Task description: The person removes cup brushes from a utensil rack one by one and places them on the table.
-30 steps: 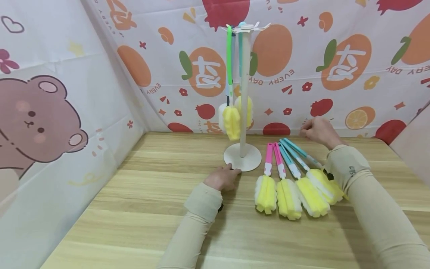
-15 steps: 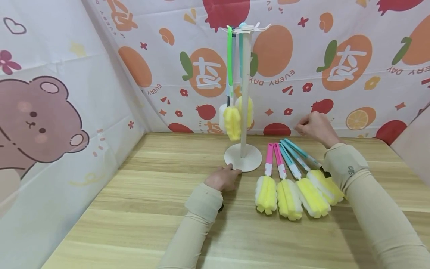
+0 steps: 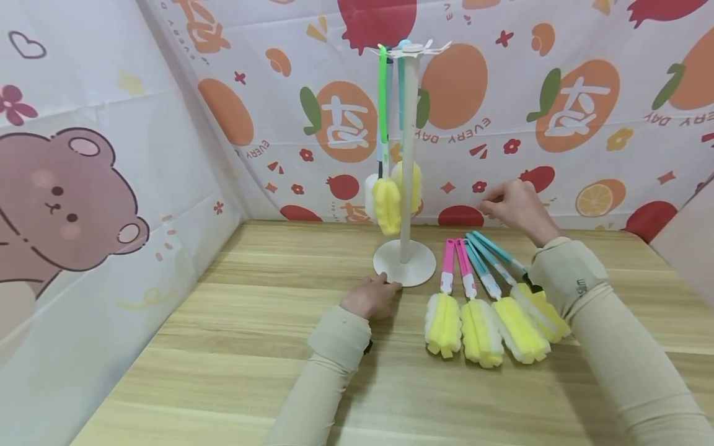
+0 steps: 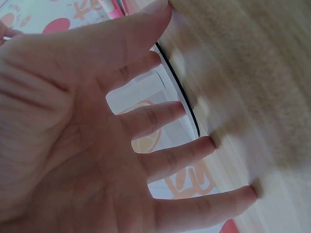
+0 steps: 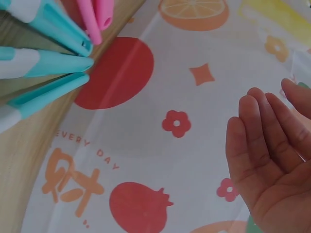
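White base point(image 3: 415, 272) touches splayed left hand point(image 3: 370, 298); right point(image 3: 519, 208) loose.

One wide view, two close ones
The head camera looks forward and down across the table point(image 3: 234, 347) to the printed cloth point(image 3: 502, 93); the left wrist camera, tilted, faces the left hand point(image 4: 97, 136) up close; the right wrist camera looks past the right hand point(image 5: 272, 155) at the cloth; the head view shares the white base point(image 3: 390, 266) with the left wrist, teal handles point(image 5: 63, 63) with the right
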Action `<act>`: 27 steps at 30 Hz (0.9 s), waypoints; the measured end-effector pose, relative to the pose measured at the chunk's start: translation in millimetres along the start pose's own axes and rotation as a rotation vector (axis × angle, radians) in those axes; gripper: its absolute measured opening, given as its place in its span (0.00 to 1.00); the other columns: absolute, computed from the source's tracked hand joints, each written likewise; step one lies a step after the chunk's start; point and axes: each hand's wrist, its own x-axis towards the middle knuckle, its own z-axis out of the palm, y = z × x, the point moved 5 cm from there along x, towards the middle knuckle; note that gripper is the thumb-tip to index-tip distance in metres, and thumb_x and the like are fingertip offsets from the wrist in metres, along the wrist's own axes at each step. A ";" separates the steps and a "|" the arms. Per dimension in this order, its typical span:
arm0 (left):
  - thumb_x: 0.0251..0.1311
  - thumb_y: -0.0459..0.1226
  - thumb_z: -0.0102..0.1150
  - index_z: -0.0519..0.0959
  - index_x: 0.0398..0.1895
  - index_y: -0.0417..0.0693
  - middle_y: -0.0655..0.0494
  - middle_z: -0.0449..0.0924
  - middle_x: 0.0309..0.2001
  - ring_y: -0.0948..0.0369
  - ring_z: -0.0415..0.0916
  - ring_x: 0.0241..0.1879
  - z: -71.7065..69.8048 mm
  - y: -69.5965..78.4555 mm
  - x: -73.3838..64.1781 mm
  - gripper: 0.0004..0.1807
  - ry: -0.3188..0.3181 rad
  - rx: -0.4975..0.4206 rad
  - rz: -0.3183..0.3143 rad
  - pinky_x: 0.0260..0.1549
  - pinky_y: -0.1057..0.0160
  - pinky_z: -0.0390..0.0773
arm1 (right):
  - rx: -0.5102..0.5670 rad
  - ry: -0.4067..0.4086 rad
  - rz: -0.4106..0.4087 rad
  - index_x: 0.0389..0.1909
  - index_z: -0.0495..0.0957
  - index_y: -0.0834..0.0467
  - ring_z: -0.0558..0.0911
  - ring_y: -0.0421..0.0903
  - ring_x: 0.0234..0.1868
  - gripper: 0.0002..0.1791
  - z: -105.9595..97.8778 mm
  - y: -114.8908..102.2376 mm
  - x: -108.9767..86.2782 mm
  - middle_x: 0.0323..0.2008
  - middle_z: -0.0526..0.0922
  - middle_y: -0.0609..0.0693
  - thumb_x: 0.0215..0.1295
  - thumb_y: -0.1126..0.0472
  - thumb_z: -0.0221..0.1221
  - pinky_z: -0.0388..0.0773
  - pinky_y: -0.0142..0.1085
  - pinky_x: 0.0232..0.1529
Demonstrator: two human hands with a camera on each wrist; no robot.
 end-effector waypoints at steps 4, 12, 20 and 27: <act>0.69 0.33 0.58 0.69 0.74 0.60 0.48 0.58 0.77 0.44 0.62 0.68 0.4 -1.3 -0.4 0.31 -0.004 -0.010 -0.006 0.57 0.46 0.75 | 0.005 0.011 -0.008 0.42 0.87 0.68 0.79 0.53 0.31 0.11 -1.0 -7.1 -0.2 0.32 0.87 0.60 0.68 0.63 0.63 0.76 0.38 0.26; 0.68 0.33 0.59 0.70 0.73 0.59 0.48 0.60 0.75 0.45 0.65 0.65 0.0 -0.3 -1.4 0.30 0.007 0.005 0.011 0.54 0.47 0.76 | 0.002 0.041 -0.035 0.44 0.86 0.70 0.83 0.55 0.34 0.13 -4.9 -18.8 -0.5 0.37 0.87 0.64 0.68 0.62 0.64 0.77 0.35 0.28; 0.68 0.32 0.59 0.70 0.73 0.59 0.47 0.59 0.75 0.45 0.64 0.66 1.1 -0.4 -1.0 0.30 0.004 -0.010 0.008 0.54 0.47 0.76 | 0.009 0.046 -0.067 0.44 0.86 0.70 0.82 0.56 0.36 0.13 -6.9 -28.2 0.6 0.38 0.87 0.64 0.68 0.62 0.64 0.76 0.33 0.32; 0.69 0.32 0.58 0.69 0.74 0.59 0.48 0.59 0.76 0.44 0.63 0.67 0.5 -0.5 -0.8 0.31 -0.001 -0.014 0.004 0.55 0.46 0.76 | -0.001 0.024 -0.068 0.45 0.87 0.68 0.81 0.56 0.38 0.13 -6.7 -35.4 0.9 0.38 0.87 0.63 0.69 0.61 0.63 0.78 0.38 0.36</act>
